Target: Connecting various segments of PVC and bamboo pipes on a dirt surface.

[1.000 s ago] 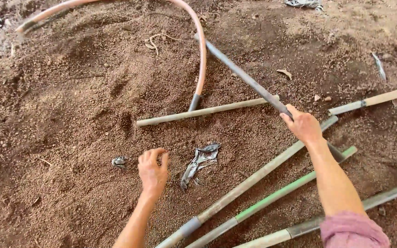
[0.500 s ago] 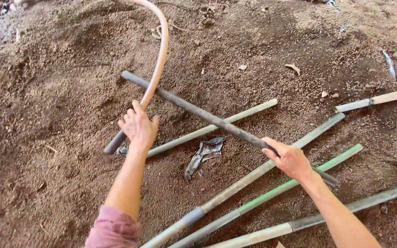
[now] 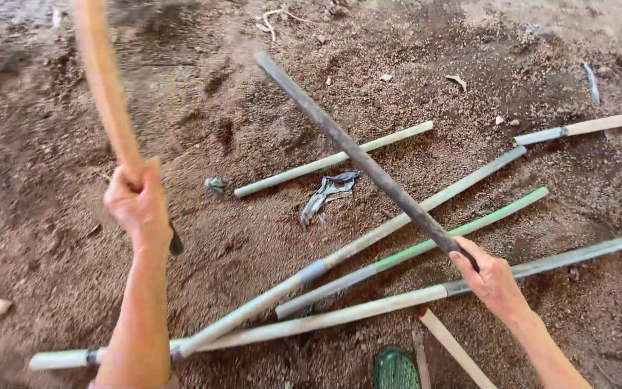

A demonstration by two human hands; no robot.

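We see the left hand (image 3: 137,205) with fingers closed around a blurred orange curved hose (image 3: 104,86), probably rubber. The right hand (image 3: 493,279) grips the low end of a dark grey metal rod (image 3: 358,155), lifted slanted over pale bamboo poles (image 3: 397,220) on brown soil (image 3: 52,238).

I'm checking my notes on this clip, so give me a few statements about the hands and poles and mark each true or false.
1. The left hand grips an orange-brown hose. True.
2. The right hand is empty. False: it holds the lower end of a dark grey rod.
3. The dark rod lies flat, buried in the soil. False: it is lifted, slanting over the pale poles.
4. A crumpled dark scrap lies on the soil between the hands. True.
5. One pole has a green stretch. True.
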